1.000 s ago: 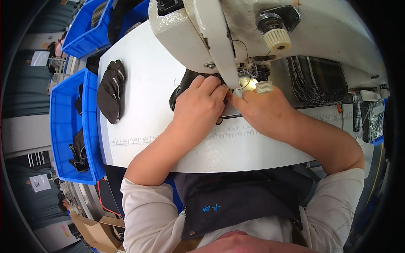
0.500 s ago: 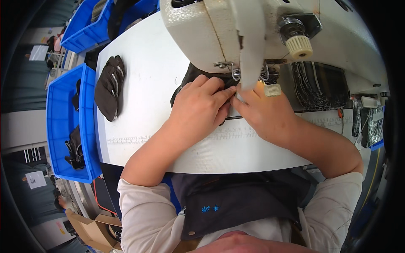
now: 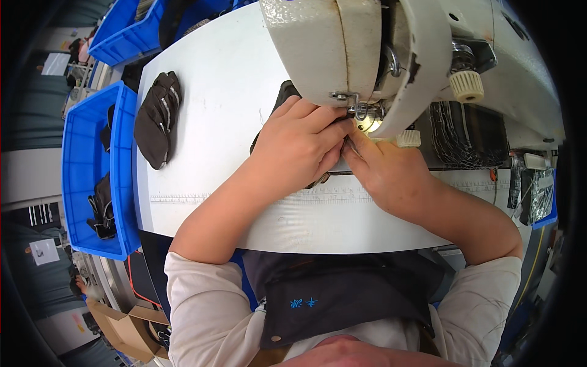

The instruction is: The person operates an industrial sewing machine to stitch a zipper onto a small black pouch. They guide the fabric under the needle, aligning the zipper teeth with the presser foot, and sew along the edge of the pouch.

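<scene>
Dark fabric, a small black piece (image 3: 282, 98), lies flat on the white bench (image 3: 226, 79) under the head of the cream sewing machine (image 3: 342, 43), and you have both hands crowded onto it right at the needle. Your left hand (image 3: 299, 144) lies over the piece with its fingers (image 3: 324, 119) curled down and pinching the edge, which looks like a way to keep the cloth flat and steady where the needle comes down. Your right hand (image 3: 382, 168) comes in from the other side, fingertips (image 3: 354, 144) pressed to the same spot and touching the left ones, seemingly clamping the seam line from both sides.

Most of the piece is covered by your left hand; only a dark corner shows beyond the knuckles, so its shape is hard to judge. The needle and presser foot are hidden behind the machine head and your fingers, with just a lit patch (image 3: 369, 124) showing there. A second dark piece (image 3: 156, 119) lies apart on the bench to the left, and more sit in the blue bin (image 3: 82, 147) beside it.
</scene>
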### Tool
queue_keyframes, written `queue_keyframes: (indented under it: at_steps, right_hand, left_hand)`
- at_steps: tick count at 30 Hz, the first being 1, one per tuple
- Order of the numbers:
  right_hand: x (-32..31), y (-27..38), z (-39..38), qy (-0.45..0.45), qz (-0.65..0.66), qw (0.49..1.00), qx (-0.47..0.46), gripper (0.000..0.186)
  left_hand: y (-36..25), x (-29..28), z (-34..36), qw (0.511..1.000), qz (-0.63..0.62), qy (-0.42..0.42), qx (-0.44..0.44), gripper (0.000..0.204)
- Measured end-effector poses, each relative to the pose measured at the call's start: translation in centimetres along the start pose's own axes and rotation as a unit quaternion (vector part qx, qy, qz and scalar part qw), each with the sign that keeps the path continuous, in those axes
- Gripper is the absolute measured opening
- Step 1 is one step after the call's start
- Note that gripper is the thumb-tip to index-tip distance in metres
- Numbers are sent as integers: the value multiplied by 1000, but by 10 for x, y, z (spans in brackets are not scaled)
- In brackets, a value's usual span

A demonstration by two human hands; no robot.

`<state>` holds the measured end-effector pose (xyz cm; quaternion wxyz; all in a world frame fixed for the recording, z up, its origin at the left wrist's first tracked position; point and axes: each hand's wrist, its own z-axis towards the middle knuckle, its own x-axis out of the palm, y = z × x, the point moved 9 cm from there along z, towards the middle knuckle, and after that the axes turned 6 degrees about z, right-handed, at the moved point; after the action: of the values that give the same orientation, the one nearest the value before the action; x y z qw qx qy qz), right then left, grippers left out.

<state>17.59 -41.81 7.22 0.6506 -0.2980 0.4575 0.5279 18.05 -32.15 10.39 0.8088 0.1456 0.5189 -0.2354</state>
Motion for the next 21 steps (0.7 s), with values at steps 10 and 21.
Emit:
queue_keyframes:
  at_steps: [10,21]
  right_hand:
    - [1,1,0,3,-33,999,-12,30]
    - [-1,-3,-2,22,-16,1000,0,26]
  left_hand:
    - [2,12,-3,994,45,36,-88,19]
    - [6,11,-7,994,-7,34,-102,25]
